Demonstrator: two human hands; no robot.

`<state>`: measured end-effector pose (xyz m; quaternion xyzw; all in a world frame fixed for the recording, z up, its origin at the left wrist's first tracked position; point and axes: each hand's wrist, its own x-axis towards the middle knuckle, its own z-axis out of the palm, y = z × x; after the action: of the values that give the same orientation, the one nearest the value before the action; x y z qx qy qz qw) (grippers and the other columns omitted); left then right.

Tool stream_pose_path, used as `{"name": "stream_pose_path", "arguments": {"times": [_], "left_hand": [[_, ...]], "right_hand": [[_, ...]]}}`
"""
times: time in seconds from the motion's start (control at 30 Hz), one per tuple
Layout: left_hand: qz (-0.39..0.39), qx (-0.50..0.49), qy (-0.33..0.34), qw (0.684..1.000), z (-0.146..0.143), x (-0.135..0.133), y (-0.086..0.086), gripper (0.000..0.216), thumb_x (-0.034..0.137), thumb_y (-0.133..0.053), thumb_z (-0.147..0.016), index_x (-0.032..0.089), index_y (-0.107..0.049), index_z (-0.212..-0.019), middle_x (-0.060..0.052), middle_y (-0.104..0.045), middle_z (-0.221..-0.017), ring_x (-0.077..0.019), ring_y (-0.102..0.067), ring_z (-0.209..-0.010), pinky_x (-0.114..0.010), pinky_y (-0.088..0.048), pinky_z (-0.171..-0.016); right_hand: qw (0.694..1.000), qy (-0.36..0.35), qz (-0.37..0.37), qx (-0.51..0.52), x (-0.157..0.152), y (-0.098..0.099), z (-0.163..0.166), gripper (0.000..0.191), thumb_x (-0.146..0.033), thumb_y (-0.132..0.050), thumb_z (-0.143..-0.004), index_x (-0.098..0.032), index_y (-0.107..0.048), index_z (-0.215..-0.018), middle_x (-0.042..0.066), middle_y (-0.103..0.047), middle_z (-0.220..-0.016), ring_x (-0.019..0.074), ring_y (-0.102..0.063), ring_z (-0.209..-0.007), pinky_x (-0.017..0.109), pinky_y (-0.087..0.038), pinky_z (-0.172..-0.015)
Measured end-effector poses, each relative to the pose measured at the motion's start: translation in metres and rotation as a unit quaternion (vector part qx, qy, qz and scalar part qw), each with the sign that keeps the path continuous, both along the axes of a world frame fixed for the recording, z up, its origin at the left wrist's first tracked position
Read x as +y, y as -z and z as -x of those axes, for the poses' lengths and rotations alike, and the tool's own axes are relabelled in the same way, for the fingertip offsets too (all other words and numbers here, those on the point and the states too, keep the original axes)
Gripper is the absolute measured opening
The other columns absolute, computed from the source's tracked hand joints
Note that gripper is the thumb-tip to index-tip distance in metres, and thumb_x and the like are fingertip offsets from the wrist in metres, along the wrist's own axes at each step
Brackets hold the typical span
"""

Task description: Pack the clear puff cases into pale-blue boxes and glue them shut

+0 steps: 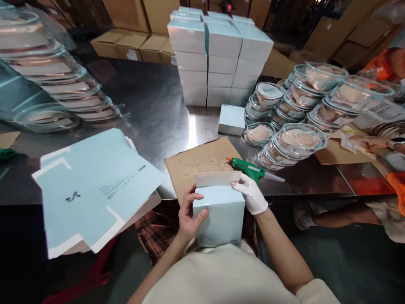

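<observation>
I hold a small pale blue carton [220, 217] against my body, below the table's near edge. My left hand [189, 215], bare, grips its left side with the thumb on the front face. My right hand [252, 194], in a white glove, holds the carton's upper right corner, fingers on its raised white flap [217, 179]. A green glue gun [247, 169] lies just beyond the right hand, its orange tip on a brown cardboard sheet [202, 162].
A stack of flat unfolded blue cartons [95, 190] overhangs the metal table [152, 109] at left. Stacked closed boxes [218, 59] stand at the back, one single box [231, 119] nearer. Lidded glass bowls [300, 109] pile at right and far left [57, 80]. Another person's hand [370, 142] works at right.
</observation>
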<state>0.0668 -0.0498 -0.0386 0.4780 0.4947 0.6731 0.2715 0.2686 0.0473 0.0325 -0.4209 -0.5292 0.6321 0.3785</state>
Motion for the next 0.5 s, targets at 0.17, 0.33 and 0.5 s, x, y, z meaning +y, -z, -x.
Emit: {"name": "stream_pose_path", "arguments": {"times": [0.17, 0.33, 0.5], "left_hand": [[-0.051, -0.052, 0.042, 0.996, 0.006, 0.003, -0.002, 0.044, 0.052, -0.074, -0.092, 0.034, -0.052, -0.126, -0.004, -0.061, -0.112, -0.0275, -0.070, -0.118, -0.049, -0.056, -0.102], [-0.023, -0.003, 0.060, 0.998, 0.011, 0.001, -0.010, 0.027, 0.049, -0.071, -0.095, 0.023, -0.068, -0.088, -0.008, -0.061, -0.109, -0.0296, -0.069, -0.117, -0.049, -0.055, -0.101], [-0.049, 0.020, -0.004, 0.999, 0.016, 0.004, -0.034, 0.017, 0.041, -0.070, -0.097, 0.025, -0.065, -0.095, -0.005, -0.065, -0.110, -0.0273, -0.070, -0.116, -0.050, -0.054, -0.104]], "right_hand": [[0.953, -0.208, -0.214, -0.043, -0.003, -0.009, -0.025, 0.072, -0.081, -0.076, -0.075, -0.023, -0.076, -0.119, 0.014, -0.071, -0.129, 0.0287, -0.069, -0.120, 0.045, -0.055, -0.105], [0.898, -0.234, -0.351, -0.124, -0.001, -0.018, -0.023, 0.025, -0.037, -0.069, -0.098, -0.026, -0.077, -0.118, 0.012, -0.070, -0.120, 0.0218, -0.069, -0.114, 0.042, -0.057, -0.104], [0.950, -0.054, -0.295, -0.088, -0.019, -0.006, -0.038, 0.061, -0.063, -0.083, -0.081, -0.030, -0.069, -0.130, 0.011, -0.063, -0.136, 0.0253, -0.067, -0.121, 0.042, -0.058, -0.103]]}}
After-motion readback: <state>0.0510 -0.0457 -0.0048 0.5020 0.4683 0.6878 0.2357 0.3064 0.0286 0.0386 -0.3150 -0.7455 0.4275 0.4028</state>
